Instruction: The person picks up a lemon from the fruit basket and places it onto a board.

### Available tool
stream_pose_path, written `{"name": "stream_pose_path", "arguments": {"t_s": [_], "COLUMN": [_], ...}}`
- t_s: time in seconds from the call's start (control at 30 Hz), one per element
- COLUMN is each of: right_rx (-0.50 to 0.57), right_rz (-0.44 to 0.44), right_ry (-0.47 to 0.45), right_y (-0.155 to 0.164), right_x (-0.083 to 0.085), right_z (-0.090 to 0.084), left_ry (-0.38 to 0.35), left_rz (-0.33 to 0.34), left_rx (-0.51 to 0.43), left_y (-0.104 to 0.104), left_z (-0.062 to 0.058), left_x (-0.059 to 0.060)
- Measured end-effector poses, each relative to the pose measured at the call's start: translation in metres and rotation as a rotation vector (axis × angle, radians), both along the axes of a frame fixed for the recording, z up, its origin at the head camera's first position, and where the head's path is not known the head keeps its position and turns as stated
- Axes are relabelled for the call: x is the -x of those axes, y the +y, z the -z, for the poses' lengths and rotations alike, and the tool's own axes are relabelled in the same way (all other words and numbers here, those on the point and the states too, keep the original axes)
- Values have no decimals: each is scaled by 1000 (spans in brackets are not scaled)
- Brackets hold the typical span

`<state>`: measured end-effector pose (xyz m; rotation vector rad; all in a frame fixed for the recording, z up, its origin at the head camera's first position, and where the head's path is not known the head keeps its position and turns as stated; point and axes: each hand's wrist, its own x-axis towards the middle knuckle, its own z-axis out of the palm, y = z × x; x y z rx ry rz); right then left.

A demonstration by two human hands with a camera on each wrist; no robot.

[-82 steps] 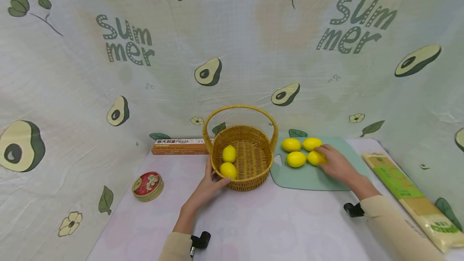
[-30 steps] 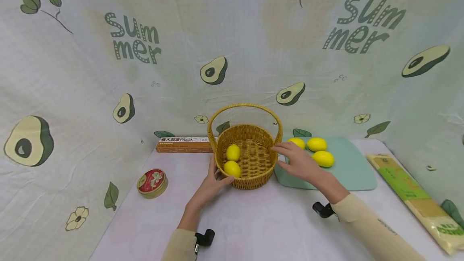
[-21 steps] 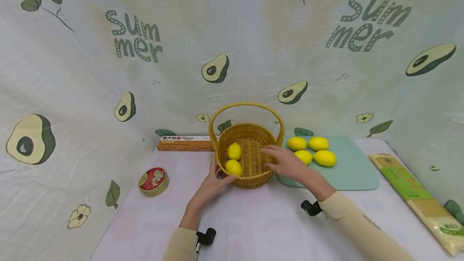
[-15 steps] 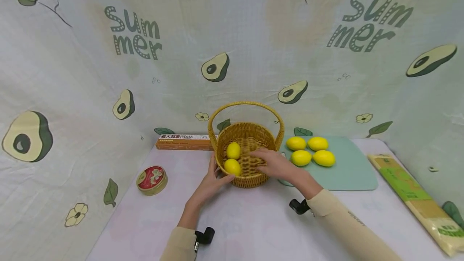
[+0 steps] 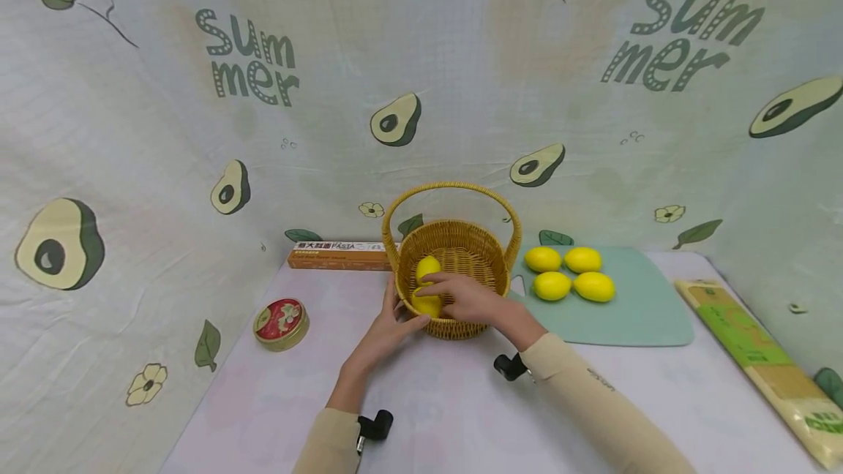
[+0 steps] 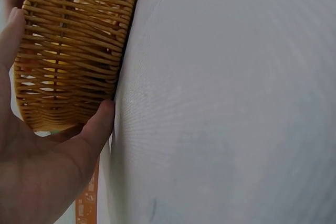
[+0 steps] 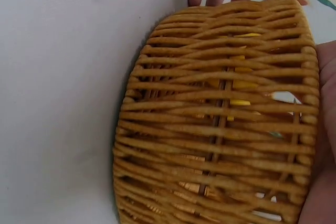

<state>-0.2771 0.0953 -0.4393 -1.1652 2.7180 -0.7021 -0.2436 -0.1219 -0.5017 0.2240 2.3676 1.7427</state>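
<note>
A wicker basket [image 5: 454,329] with a tall handle stands on the table and holds two lemons. My left hand [image 5: 387,331] holds the basket's left front side, its thumb at the rim. In the left wrist view, fingers [image 6: 97,127] spread along the woven wall. Inside the basket, my right hand [image 5: 473,301] has its fingers and thumb around the front lemon [image 5: 428,305]. Behind it, the other lemon [image 5: 427,268] is partly covered by the right fingers. The right wrist view shows mostly basket weave [image 7: 220,124], with yellow glimpsed through the gaps.
Right of the basket lies a pale green cutting board [image 5: 648,306] bearing several lemons [image 5: 552,286]. A pasta box [image 5: 339,260] lies behind left, and a round red-topped tin [image 5: 281,323] at the left. A long noodle packet [image 5: 757,357] lies along the right edge.
My right hand has let go of a lemon on the cutting board and moved left into the basket, onto the front lemon there. The left hand has stayed at the basket.
</note>
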Motion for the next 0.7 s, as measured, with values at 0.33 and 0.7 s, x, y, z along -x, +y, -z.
{"name": "stream_pose_path", "arguments": {"t_s": [0.33,0.7], "right_rx": [-43,-26], "right_rz": [-11,78], "right_ry": [-33,-43], "right_y": [-6,-5], "right_x": [5,6], "right_z": [3,-1], "left_ry": [-9,-19], "left_rz": [-5,-23], "left_rx": [0,3], "left_y": [1,2], "left_z": [0,0], "left_x": [-1,-2]}}
